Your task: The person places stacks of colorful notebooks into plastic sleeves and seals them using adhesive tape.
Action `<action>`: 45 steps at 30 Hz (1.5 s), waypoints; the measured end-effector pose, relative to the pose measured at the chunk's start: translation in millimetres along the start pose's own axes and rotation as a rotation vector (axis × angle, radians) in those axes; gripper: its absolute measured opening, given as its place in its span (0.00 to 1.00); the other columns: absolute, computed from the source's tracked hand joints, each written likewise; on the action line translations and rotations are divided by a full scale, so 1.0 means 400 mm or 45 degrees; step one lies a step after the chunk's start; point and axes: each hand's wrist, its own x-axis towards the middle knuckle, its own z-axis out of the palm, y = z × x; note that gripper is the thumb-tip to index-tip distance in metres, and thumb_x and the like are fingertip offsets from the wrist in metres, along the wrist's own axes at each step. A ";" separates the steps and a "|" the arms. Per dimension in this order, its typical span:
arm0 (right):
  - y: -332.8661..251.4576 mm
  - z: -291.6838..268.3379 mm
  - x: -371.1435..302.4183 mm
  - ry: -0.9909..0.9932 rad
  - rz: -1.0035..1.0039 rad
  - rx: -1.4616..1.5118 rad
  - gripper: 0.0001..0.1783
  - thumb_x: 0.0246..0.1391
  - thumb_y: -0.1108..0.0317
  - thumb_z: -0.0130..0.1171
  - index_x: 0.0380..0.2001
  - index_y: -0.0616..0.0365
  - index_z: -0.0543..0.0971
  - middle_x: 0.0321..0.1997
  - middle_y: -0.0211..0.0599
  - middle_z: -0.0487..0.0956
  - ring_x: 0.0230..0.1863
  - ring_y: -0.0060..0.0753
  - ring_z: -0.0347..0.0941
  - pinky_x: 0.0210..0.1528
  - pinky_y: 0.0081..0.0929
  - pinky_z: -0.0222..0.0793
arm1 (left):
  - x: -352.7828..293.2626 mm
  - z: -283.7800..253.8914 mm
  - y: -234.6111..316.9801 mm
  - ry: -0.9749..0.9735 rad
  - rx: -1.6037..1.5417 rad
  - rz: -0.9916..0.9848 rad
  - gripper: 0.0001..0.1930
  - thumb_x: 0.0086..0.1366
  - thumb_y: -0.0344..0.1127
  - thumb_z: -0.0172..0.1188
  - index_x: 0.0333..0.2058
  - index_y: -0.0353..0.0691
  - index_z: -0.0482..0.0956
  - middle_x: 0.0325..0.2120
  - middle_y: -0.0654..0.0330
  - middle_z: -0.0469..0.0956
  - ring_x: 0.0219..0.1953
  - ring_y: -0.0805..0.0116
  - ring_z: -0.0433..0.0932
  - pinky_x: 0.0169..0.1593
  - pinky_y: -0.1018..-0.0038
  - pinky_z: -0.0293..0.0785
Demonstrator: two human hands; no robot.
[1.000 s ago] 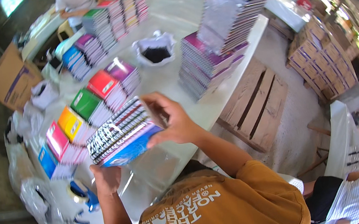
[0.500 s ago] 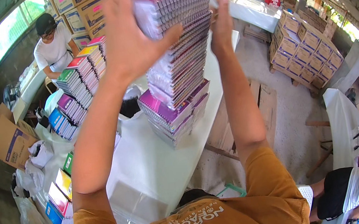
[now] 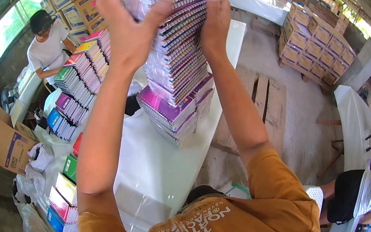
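Head view: tall, spiral-bound notebook stack (image 3: pixel 182 50)

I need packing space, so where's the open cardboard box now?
In the head view, the open cardboard box sits at far left, beside a white bag.

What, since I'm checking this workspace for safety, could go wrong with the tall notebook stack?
The tall stack of spiral notebooks appears to stand on purple-covered notebooks, so it might slide or topple. The left hand and right hand are high on its sides, so lower notebooks could shift. The pile is also close to the edge of the white table, so notebooks might fall to the floor.
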 end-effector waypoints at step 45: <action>0.090 -0.035 -0.805 -0.891 1.371 0.752 0.35 0.62 0.45 0.36 0.65 0.56 0.50 0.64 0.37 0.58 0.64 0.29 0.53 0.65 0.27 0.46 | -0.806 -0.709 0.055 -0.340 -0.970 -2.043 0.35 0.62 0.57 0.48 0.62 0.42 0.53 0.60 0.60 0.59 0.63 0.61 0.55 0.65 0.61 0.48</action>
